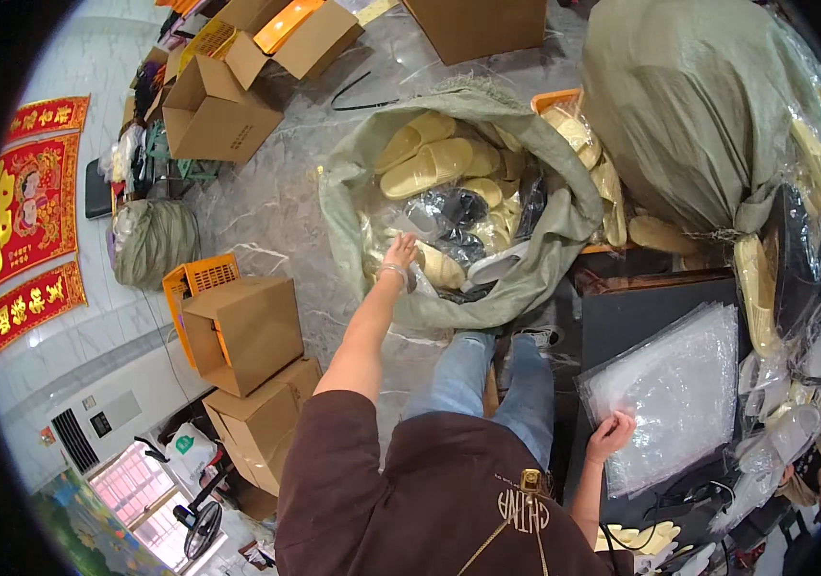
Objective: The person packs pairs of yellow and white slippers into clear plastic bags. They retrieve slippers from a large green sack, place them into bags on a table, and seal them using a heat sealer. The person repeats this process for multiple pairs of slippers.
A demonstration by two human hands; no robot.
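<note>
My left hand [400,253] reaches into the near left part of a big green woven sack [348,182], its fingers stretched out beside plastic-wrapped slippers. The sack holds cream slippers [427,168], several dark ones [463,206] and a pale grey one [495,268], many in clear film. Whether the fingertips touch a slipper is hard to see. On my right, a stack of clear plastic bags [675,394] lies on a dark tabletop [612,322]. My right hand [610,437] is closed at the left edge of this stack, fingers curled on the film.
A bulging tied green sack [689,106] stands at the right, with loose slippers [754,288] by it. An orange crate [555,99] sits behind the open sack. Cardboard boxes [252,331] are stacked at left, with more boxes [223,115] farther back. A black strap [362,101] lies on the floor.
</note>
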